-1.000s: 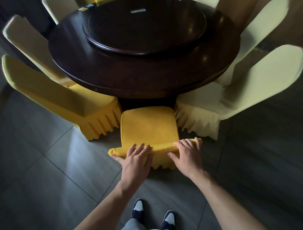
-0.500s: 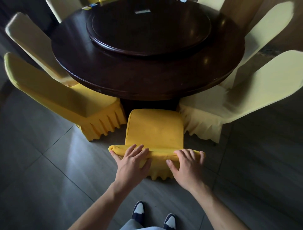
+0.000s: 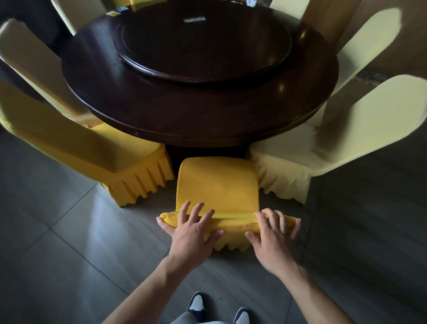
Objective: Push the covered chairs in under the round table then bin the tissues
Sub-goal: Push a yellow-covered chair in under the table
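Observation:
A bright yellow covered chair [image 3: 218, 185] stands right in front of me, its seat front at the edge of the dark round table [image 3: 184, 120]. My left hand [image 3: 193, 233] and my right hand [image 3: 272, 238] both grip the top of its backrest, fingers draped over the far side and thumbs on the near side. A small white crumpled thing, perhaps a tissue [image 3: 250, 2], lies at the table's far edge.
Another yellow chair [image 3: 97, 148] stands to the left and a pale chair [image 3: 323, 148] to the right, both close beside mine. More pale chairs ring the table. A lazy Susan [image 3: 203, 46] sits on top. My feet [image 3: 217, 310] are on grey floor tiles.
Both hands have stayed on the backrest top, the right one sliding slightly outward. The view has shifted a little; the chair's place against the table has hardly changed.

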